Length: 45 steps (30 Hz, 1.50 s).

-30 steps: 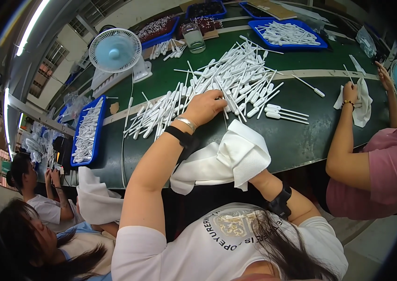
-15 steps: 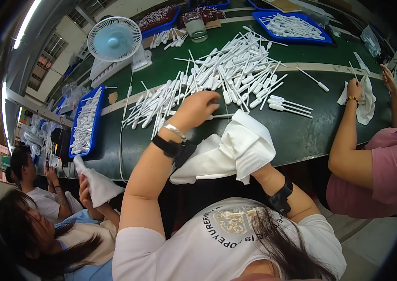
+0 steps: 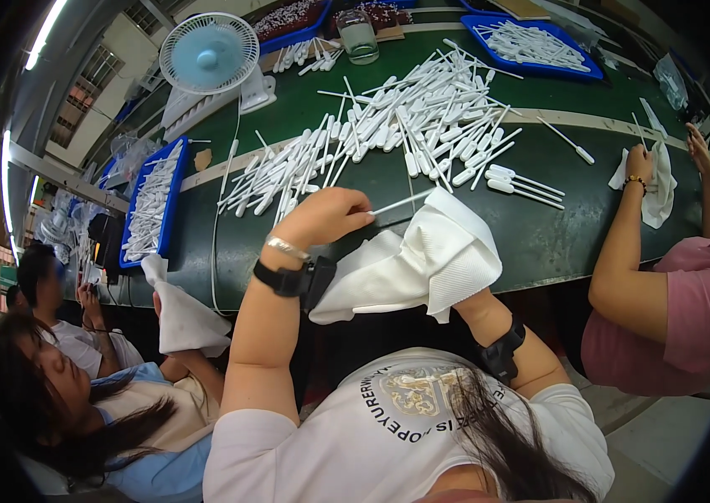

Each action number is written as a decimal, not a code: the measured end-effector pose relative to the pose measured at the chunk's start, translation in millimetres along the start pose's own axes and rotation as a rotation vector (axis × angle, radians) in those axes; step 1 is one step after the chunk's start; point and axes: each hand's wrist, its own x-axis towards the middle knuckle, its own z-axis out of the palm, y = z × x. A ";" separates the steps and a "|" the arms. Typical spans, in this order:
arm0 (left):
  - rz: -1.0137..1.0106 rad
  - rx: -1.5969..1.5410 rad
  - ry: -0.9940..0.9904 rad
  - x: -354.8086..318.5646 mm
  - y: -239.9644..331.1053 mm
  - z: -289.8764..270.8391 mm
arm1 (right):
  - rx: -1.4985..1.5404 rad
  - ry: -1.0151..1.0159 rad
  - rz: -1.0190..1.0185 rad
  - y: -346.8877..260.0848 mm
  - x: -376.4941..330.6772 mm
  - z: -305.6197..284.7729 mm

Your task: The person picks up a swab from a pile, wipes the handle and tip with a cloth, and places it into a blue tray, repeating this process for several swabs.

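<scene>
My left hand [image 3: 327,215] is closed, pinching one end of a thin white stick [image 3: 401,203] above the near part of the table. The stick's other end reaches the top of a white cloth [image 3: 455,256]. My right hand is wrapped in that cloth; its fingers are hidden, and only the wrist [image 3: 482,310] shows below the folds. A long tail of cloth hangs left beneath my left hand. Just beyond both hands lies a heap of white sticks [image 3: 397,117], each with a wider oval end.
Blue trays of white sticks stand at left [image 3: 168,205] and far right [image 3: 593,70]. A fan [image 3: 209,54] and a glass jar [image 3: 359,38] are at the back. Co-workers sit on both sides, handling white cloths [image 3: 183,314]. A cable [image 3: 217,251] crosses the table.
My left hand has drawn a little to the left and down, and more of the stick shows between it and the cloth. The left co-worker's cloth has shifted slightly.
</scene>
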 end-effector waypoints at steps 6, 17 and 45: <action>-0.087 -1.283 0.146 -53.9 15.3 19.1 | 0.444 0.199 -0.018 -17.4 0.4 11.3; -0.216 -1.617 0.052 -37.8 68.7 83.9 | 0.608 0.197 0.170 -29.3 4.6 6.7; -0.154 -1.427 0.169 -45.5 75.2 79.9 | 0.771 0.003 0.279 -22.5 -0.9 -6.1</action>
